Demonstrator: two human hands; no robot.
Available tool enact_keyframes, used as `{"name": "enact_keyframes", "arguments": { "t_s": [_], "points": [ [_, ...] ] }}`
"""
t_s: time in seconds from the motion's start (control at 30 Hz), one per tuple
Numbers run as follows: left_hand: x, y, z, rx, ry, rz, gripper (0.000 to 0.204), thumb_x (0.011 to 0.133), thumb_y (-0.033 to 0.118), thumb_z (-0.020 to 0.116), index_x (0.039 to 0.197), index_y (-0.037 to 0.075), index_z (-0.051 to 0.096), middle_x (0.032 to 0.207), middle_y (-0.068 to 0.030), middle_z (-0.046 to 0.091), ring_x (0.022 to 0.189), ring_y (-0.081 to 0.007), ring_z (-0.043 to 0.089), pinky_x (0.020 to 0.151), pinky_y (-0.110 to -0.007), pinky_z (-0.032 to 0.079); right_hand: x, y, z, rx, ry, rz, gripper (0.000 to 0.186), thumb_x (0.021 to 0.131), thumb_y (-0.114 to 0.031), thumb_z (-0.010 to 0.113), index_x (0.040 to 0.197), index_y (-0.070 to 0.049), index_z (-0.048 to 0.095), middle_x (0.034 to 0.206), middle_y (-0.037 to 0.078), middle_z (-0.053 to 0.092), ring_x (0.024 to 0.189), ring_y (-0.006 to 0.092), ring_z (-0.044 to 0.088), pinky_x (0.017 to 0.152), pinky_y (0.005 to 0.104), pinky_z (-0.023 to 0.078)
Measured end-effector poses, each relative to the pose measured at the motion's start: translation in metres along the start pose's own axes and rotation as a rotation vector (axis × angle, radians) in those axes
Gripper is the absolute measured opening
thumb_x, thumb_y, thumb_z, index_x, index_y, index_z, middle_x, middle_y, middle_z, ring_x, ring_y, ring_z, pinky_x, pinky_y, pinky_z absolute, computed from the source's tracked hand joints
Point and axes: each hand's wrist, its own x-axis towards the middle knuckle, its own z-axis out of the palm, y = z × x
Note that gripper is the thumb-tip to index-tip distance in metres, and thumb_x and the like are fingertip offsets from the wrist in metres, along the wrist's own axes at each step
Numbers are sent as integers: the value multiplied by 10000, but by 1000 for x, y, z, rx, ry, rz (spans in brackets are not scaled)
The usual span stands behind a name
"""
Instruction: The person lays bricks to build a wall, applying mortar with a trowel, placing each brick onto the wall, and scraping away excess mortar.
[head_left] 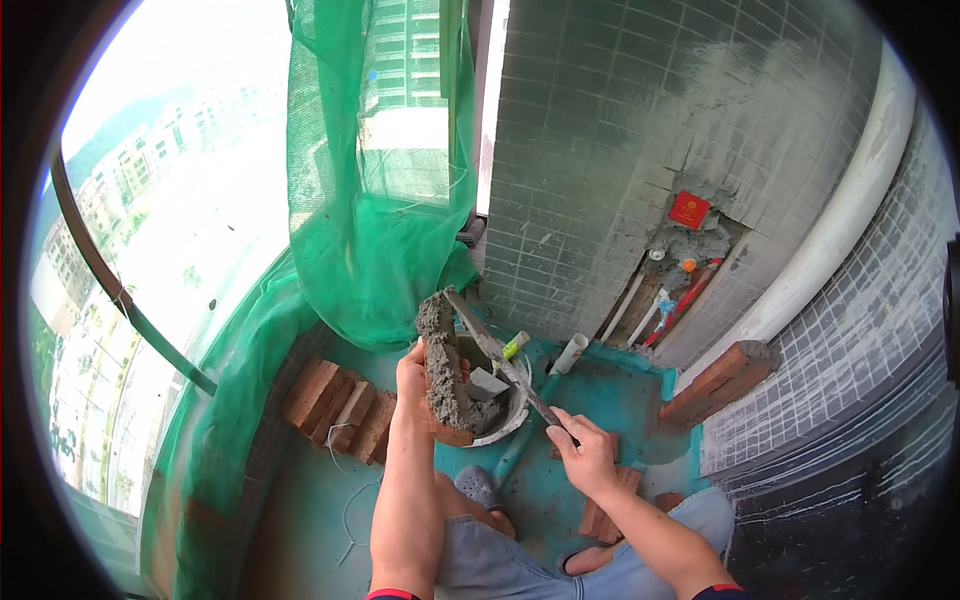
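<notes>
My left hand is closed around a brick whose upward face is coated with thick grey mortar. In my right hand is the handle of a trowel. Its blade reaches up and left, the tip close to the far end of the mortared brick; whether it touches the mortar I cannot tell. Below and just beyond the brick stands a bucket with mortar inside, partly hidden by the brick and trowel. A grey flat-sided piece shows inside its rim.
Stacked bricks lie left on the teal floor, others by my legs. A mortared brick stands against the right wall. A white pipe stub rises from the floor. Green netting hangs along the open edge.
</notes>
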Motion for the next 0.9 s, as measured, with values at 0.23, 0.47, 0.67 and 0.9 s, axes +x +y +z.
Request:
{"name": "enact_keyframes", "arguments": {
  "t_s": [0.23,0.47,0.67,0.9],
  "points": [
    [27,-5,-29,-264,54,-14,340,1024,326,419,1116,46,589,973,-123,675,814,-281,641,770,-435,539,-51,18,-5,-118,-67,-21,282,885,-155,692,1126,-11,673,813,141,630,686,309,622,618,367,490],
    [28,-4,-4,-329,136,88,362,1026,367,401,1131,70,579,978,-116,655,832,-281,631,764,-448,539,-15,-26,-87,-299,-78,6,267,886,-112,675,1120,17,674,760,129,616,626,242,588,574,330,459],
    [53,-24,-9,-383,200,245,426,1028,383,409,1255,49,543,1142,-131,641,1006,-296,616,925,-471,489,12,-93,-108,-575,-193,-188,279,857,-120,699,1120,-30,683,778,104,601,622,279,588,559,358,473],
    [63,-35,-11,-413,220,414,307,1021,331,472,1126,49,529,1073,-102,633,925,-245,626,833,-405,511,-1,-97,-105,-759,-262,-321,321,829,-128,719,1138,-51,671,813,76,595,608,263,604,521,377,477]
  ]
}}
